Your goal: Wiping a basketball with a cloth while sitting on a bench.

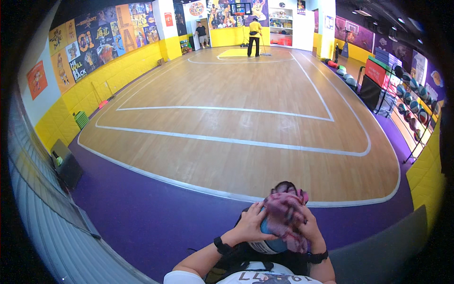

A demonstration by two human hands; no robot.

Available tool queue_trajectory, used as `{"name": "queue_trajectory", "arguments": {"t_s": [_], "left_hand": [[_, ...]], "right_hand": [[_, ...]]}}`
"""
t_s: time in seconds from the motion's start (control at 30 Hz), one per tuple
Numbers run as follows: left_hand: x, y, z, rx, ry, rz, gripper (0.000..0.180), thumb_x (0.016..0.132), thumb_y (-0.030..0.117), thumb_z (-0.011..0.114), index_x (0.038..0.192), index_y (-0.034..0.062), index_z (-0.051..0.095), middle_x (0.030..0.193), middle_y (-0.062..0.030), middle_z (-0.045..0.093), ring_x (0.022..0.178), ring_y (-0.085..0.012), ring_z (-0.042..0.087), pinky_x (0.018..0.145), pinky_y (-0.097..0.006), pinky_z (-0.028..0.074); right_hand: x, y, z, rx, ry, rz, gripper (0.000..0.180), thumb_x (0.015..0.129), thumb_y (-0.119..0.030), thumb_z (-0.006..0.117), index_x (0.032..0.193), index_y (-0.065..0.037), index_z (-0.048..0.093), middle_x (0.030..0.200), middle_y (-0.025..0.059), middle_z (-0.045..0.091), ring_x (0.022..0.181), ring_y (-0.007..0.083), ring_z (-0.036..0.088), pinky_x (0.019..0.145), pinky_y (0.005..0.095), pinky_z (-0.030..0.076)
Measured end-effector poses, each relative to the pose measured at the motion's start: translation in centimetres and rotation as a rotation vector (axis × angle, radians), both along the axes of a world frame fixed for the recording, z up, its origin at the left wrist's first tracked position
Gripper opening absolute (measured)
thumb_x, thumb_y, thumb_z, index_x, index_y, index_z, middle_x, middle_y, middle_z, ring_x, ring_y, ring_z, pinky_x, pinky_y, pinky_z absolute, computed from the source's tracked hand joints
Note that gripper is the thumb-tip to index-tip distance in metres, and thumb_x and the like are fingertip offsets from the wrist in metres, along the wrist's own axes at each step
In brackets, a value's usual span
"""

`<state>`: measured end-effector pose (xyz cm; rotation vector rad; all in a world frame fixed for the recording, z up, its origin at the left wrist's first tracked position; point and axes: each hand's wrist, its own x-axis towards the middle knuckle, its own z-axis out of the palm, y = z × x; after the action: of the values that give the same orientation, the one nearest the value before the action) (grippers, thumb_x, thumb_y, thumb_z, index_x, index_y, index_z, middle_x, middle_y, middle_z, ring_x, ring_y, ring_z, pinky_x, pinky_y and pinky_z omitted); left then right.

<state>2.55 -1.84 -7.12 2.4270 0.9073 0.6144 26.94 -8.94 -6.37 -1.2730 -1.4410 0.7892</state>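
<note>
Cupping a blue ball [279,245] from the left, the left hand [250,223] faces the right hand [310,226], which holds a bunched pink cloth [286,215] against it; the cloth lies between both, nearer the right, long axis near to far; beyond spreads the wooden court [222,125].

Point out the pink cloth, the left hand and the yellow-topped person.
Pink cloth [285,214], head view: its folds.
Left hand [249,226], head view: its back.
Yellow-topped person [255,31], head view: the top.
</note>
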Motion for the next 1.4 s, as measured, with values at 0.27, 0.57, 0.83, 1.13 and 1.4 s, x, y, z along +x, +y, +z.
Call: {"name": "queue_trajectory", "arguments": {"t_s": [0.27,0.57,0.83,1.13,1.4], "left_hand": [[-0.3,-0.2,1.2,-0.03,-0.045,-0.034,0.107,0.065,0.064,0.077,0.151,0.0163,0.033,0.152,-0.0218,0.031,0.138,-0.0467,0.032,0.101,-0.063,0.035],[0.1,-0.2,1.0,-0.017,0.036,-0.014,0.11,0.063,0.061,0.081,0.15,0.0132,0.033,0.151,-0.0192,0.032,0.14,-0.0387,0.031,0.103,-0.058,0.036],[0.1,0.0,0.8,-0.025,0.022,-0.019,0.111,0.063,0.063,0.08,0.15,0.0131,0.033,0.152,-0.0194,0.03,0.14,-0.0393,0.03,0.104,-0.058,0.035],[0.0,-0.1,0.8,-0.03,0.035,-0.019,0.112,0.063,0.064,0.08,0.151,0.0135,0.032,0.153,-0.0199,0.029,0.141,-0.04,0.029,0.104,-0.06,0.035],[-0.6,0.1,0.6,-0.05,0.028,-0.028,0.11,0.064,0.062,0.08,0.15,0.0121,0.032,0.153,-0.0194,0.029,0.14,-0.0396,0.031,0.104,-0.059,0.035]], "right_hand": [[1.4,-0.5,-3.7,-0.117,0.204,-0.082,0.052,0.086,-0.008,0.065,0.135,0.0,0.05,0.119,0.0087,0.064,0.108,0.0175,0.06,0.097,0.0324,0.045],[2.8,0.1,-6.3,-0.187,0.27,-0.07,0.061,0.083,-0.009,0.068,0.139,0.001,0.046,0.125,0.0105,0.062,0.114,0.0182,0.058,0.101,0.0335,0.042],[1.8,-0.1,-3.9,-0.163,0.316,-0.037,0.056,0.086,-0.01,0.067,0.137,0.001,0.047,0.122,0.01,0.063,0.11,0.0183,0.06,0.099,0.0336,0.045],[2.0,0.1,-4.8,-0.159,0.352,-0.035,0.053,0.086,-0.009,0.067,0.135,0.001,0.049,0.122,0.009,0.063,0.109,0.0177,0.061,0.097,0.033,0.046],[3.2,0.8,-6.9,-0.251,0.409,-0.059,0.046,0.087,-0.015,0.067,0.129,0.001,0.056,0.118,0.0089,0.066,0.106,0.0188,0.061,0.095,0.0328,0.046]]}}
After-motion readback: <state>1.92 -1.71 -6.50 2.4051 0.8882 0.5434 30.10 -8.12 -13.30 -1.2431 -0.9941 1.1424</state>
